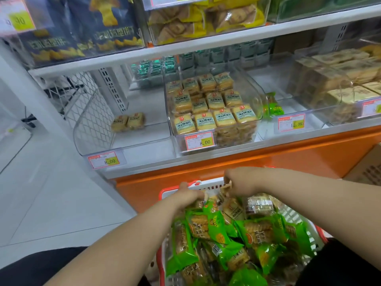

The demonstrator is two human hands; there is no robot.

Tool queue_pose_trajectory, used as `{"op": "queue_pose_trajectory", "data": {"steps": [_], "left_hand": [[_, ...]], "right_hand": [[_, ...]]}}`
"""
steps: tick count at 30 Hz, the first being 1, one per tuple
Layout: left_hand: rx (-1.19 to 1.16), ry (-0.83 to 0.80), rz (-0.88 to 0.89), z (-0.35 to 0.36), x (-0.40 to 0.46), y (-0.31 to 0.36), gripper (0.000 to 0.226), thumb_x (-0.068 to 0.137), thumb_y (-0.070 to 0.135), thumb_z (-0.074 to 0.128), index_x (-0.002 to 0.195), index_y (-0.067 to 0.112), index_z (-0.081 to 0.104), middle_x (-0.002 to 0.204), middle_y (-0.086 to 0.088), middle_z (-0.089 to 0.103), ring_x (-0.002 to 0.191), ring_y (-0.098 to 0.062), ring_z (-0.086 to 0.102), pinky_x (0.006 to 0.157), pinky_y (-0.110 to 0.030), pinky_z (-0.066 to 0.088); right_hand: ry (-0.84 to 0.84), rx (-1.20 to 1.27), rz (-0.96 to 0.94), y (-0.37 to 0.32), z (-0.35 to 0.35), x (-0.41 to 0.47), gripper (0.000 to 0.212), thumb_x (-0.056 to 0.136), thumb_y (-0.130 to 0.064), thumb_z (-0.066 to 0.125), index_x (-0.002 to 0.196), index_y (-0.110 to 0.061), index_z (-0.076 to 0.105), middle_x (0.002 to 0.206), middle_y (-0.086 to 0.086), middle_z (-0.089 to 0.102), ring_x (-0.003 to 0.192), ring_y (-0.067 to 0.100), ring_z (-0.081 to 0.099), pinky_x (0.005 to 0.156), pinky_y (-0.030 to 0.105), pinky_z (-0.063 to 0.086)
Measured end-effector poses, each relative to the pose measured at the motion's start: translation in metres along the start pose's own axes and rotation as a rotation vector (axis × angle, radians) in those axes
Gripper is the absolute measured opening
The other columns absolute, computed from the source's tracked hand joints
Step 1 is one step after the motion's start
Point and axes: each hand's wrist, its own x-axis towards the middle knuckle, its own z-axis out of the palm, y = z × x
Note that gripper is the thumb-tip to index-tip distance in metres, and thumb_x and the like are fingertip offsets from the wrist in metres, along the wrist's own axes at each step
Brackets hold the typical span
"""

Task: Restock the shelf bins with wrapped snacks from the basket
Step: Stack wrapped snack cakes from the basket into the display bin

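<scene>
**Both hands in snack basket**

Red-rimmed white plastic basket (296,215) low centre, heaped w/ green-wrapped snacks (208,226). Left hand (188,196) reaching in at far rim, fingers curled round a packet. Right hand (240,180) bent at wrist, pinching a tan-wrapped packet (227,185). Clear plastic shelf bins (214,112) above, middle one packed w/ yellow packets; left bin nearly bare.

Price tags read 8.00 on the left bin (104,161), 8.00 on the middle bin (199,142), and 12.80 on the right bin (291,123).
</scene>
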Motion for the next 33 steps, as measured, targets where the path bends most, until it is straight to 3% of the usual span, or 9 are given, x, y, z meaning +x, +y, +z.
{"op": "queue_pose_trajectory", "data": {"steps": [4,7,9,12,16,20,24,28,33], "left_hand": [[-0.057,-0.182,0.102,-0.019,-0.047,0.046,0.036,0.094,0.03,0.059,0.128,0.025,0.048,0.08,0.004,0.06,0.071,-0.012,0.058,0.066,-0.025,0.046],[-0.155,-0.219,0.158,-0.033,-0.074,0.069,0.025,0.094,0.048,0.057,0.097,0.024,0.063,0.067,0.008,0.066,0.076,-0.013,0.059,0.077,-0.029,0.05],[-0.239,-0.183,0.202,-0.042,-0.087,0.084,0.031,0.092,0.052,0.056,0.095,0.022,0.064,0.078,0.002,0.067,0.079,-0.016,0.06,0.075,-0.028,0.052],[-0.339,-0.084,0.291,-0.05,-0.099,0.105,0.018,0.097,0.03,0.057,0.098,0.012,0.06,0.087,-0.008,0.068,0.076,-0.016,0.065,0.063,-0.023,0.055],[-0.407,0.003,0.424,-0.057,-0.108,0.132,0.008,0.099,0.015,0.057,0.093,0.01,0.06,0.079,-0.009,0.069,0.062,-0.013,0.067,0.06,-0.022,0.057],[0.073,0.317,0.687,-0.07,-0.097,0.158,0.015,0.098,0.032,0.056,0.096,0.017,0.061,0.095,-0.006,0.069,0.083,-0.021,0.068,0.071,-0.033,0.055],[0.481,0.555,0.786,-0.089,-0.068,0.183,0.03,0.103,0.034,0.041,0.123,0.017,0.058,0.119,-0.006,0.065,0.11,-0.028,0.059,0.086,-0.036,0.046],[0.927,0.723,0.768,-0.11,-0.04,0.198,0.027,0.104,0.032,0.035,0.112,0.018,0.058,0.114,-0.011,0.064,0.107,-0.033,0.056,0.079,-0.037,0.037],[1.199,0.82,0.644,-0.119,-0.011,0.189,0.024,0.091,0.022,0.053,0.115,0.02,0.058,0.114,-0.003,0.065,0.106,-0.026,0.06,0.096,-0.039,0.033]], "right_hand": [[0.011,0.274,-0.027,-0.006,-0.016,-0.008,0.077,0.078,-0.046,0.076,0.133,-0.013,0.032,0.12,0.006,0.06,0.093,0.019,0.057,0.075,0.03,0.046],[0.123,0.527,-0.078,-0.015,-0.036,-0.018,0.068,0.079,-0.042,0.077,0.126,-0.017,0.033,0.107,0.007,0.063,0.08,0.016,0.058,0.067,0.03,0.048],[0.317,0.669,-0.088,-0.018,-0.052,-0.024,0.054,0.082,-0.033,0.075,0.12,-0.02,0.039,0.097,0.004,0.062,0.072,0.013,0.056,0.061,0.026,0.047],[0.49,0.963,-0.102,-0.018,-0.066,-0.027,0.043,0.086,-0.012,0.07,0.116,-0.015,0.04,0.081,-0.001,0.058,0.067,0.011,0.056,0.055,0.02,0.048],[0.626,1.254,-0.133,-0.014,-0.079,-0.024,0.042,0.088,-0.007,0.066,0.12,-0.011,0.039,0.084,0.007,0.06,0.069,0.017,0.059,0.057,0.029,0.05],[0.786,1.258,-0.065,-0.007,-0.107,-0.003,0.036,0.09,-0.009,0.062,0.119,-0.018,0.043,0.087,0.007,0.063,0.071,0.019,0.061,0.068,0.036,0.053],[0.737,1.314,-0.11,0.006,-0.139,0.032,0.019,0.096,-0.022,0.059,0.109,-0.012,0.049,0.069,0.0,0.053,0.046,0.007,0.049,0.063,0.034,0.05],[0.794,1.186,-0.002,0.009,-0.158,0.066,0.032,0.089,-0.018,0.07,0.115,-0.011,0.052,0.088,0.003,0.06,0.063,0.015,0.058,0.046,0.018,0.046],[0.786,0.88,0.158,0.005,-0.158,0.103,0.031,0.094,-0.027,0.061,0.119,-0.009,0.06,0.096,0.009,0.066,0.079,0.024,0.061,0.069,0.027,0.046]]}}
